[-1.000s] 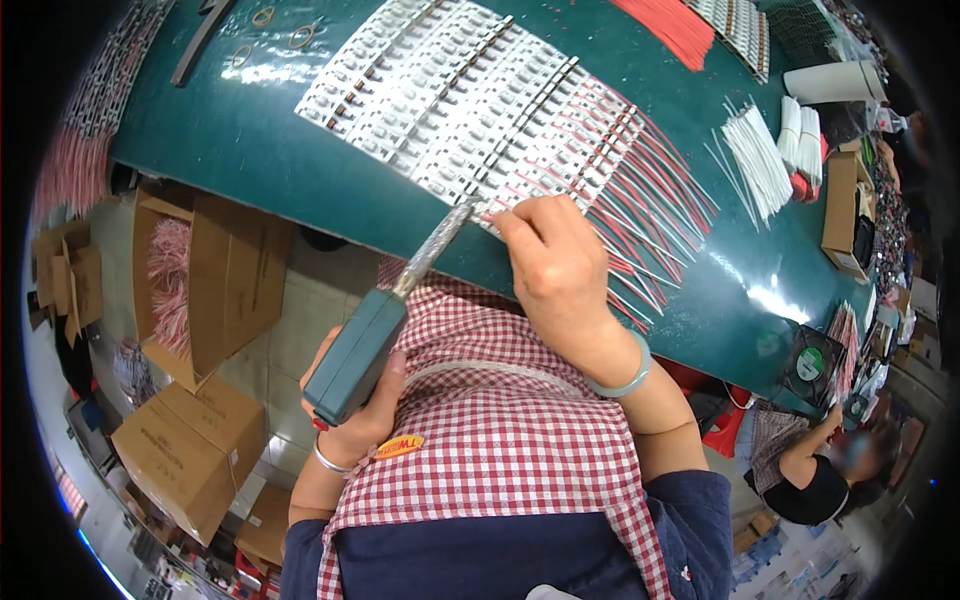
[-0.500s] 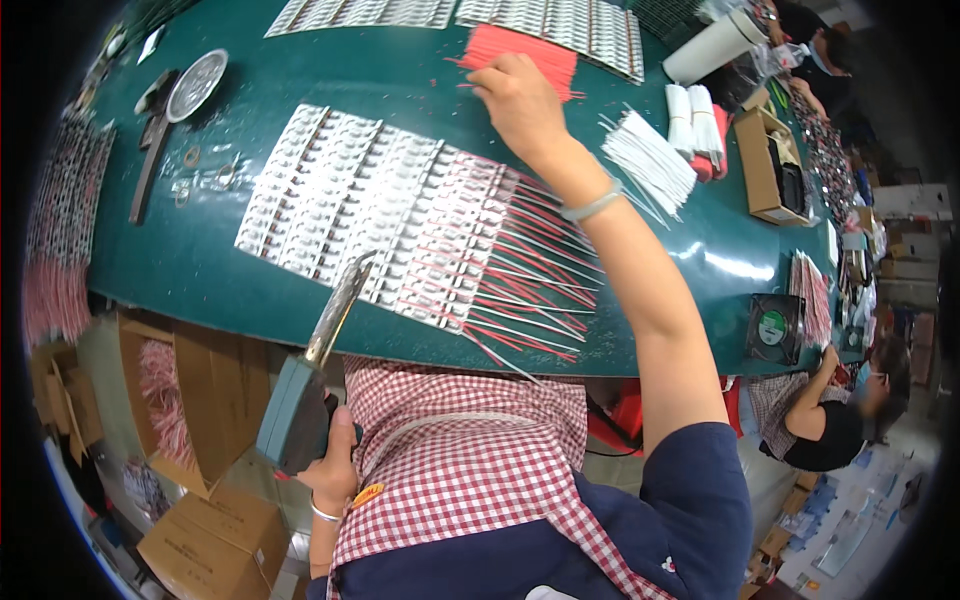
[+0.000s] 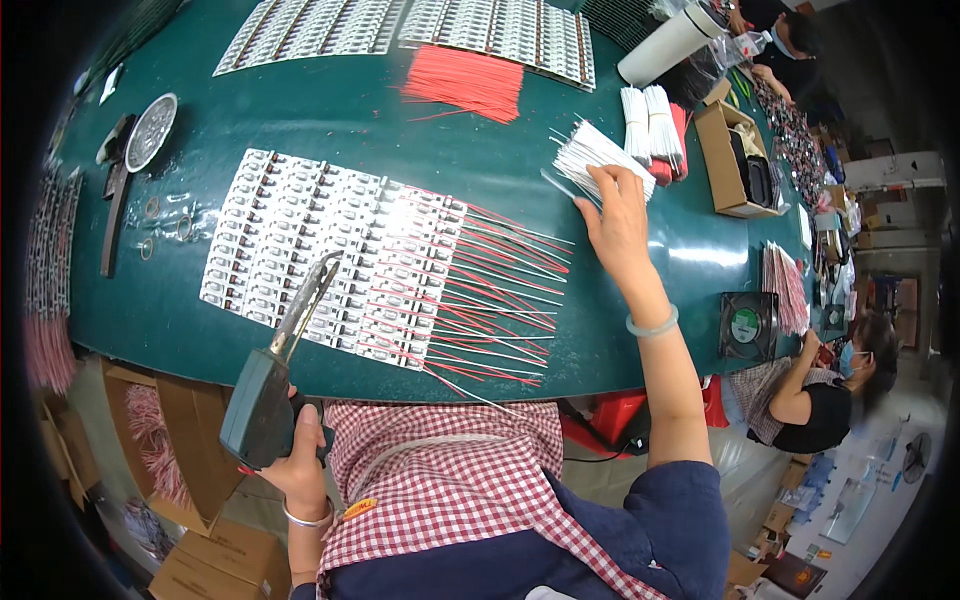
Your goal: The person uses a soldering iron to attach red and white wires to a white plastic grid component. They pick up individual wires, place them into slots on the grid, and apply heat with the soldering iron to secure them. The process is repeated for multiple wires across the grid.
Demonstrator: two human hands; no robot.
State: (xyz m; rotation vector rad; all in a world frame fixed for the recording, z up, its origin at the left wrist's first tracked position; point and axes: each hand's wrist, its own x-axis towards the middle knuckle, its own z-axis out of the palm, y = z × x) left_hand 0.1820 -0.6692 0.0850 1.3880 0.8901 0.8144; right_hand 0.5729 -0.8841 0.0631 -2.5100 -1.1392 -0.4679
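Note:
My left hand (image 3: 300, 465) is wrapped round the grip of a dark green soldering gun (image 3: 252, 412). The metal tip of the gun reaches over a panel of white circuit boards (image 3: 300, 235) lying on the table. Red and white wires (image 3: 505, 300) stick out from the panel's right edge. Over a pile of white wires (image 3: 585, 150) at the right is my right hand (image 3: 620, 220), its thumb apart from the fingers. No wire shows clearly between its fingers. Farther back lies a pile of red wires (image 3: 465, 82).
More board panels (image 3: 500, 40) lie at the far edge. A metal strainer-like dish (image 3: 152, 133) stands at the left. Bundled white wires (image 3: 657, 120), a white bottle (image 3: 665, 48), a cardboard box (image 3: 722, 160) and a black fan (image 3: 748, 326) are at the right. Co-workers sit beyond.
My right hand has left the red wires and moved right to the white wire pile. My left hand still grips the soldering gun. The whole view has shifted a little.

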